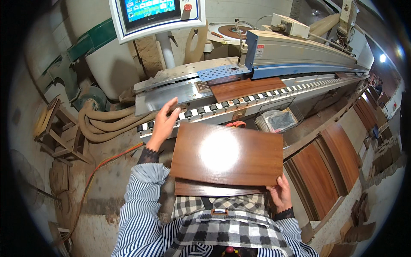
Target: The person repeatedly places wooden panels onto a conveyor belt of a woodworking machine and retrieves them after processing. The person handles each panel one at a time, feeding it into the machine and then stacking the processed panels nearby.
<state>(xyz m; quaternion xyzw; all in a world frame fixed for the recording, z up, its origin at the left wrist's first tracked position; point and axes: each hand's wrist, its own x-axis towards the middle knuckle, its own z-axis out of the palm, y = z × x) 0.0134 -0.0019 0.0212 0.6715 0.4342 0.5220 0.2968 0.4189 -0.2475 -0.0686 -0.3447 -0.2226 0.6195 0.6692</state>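
My right hand [278, 192] grips the lower right corner of a glossy brown wood-grain board [244, 158], which lies over a second board [201, 188] in front of my lap. My left hand [167, 118] is raised off the boards at their upper left, fingers apart, beside the white roller rail [192, 115]. Another brown board [246, 90] sits on the machine beyond the rail, its far edge by a blue perforated plate [218, 73].
A control panel [150, 13] stands at upper left. Thick hoses [100, 124] and a wooden stool [60, 128] are left; an orange cable [98, 171] runs over the floor. A wire basket [276, 118] sits below the rail. Stacked panels [312, 180] line the right side.
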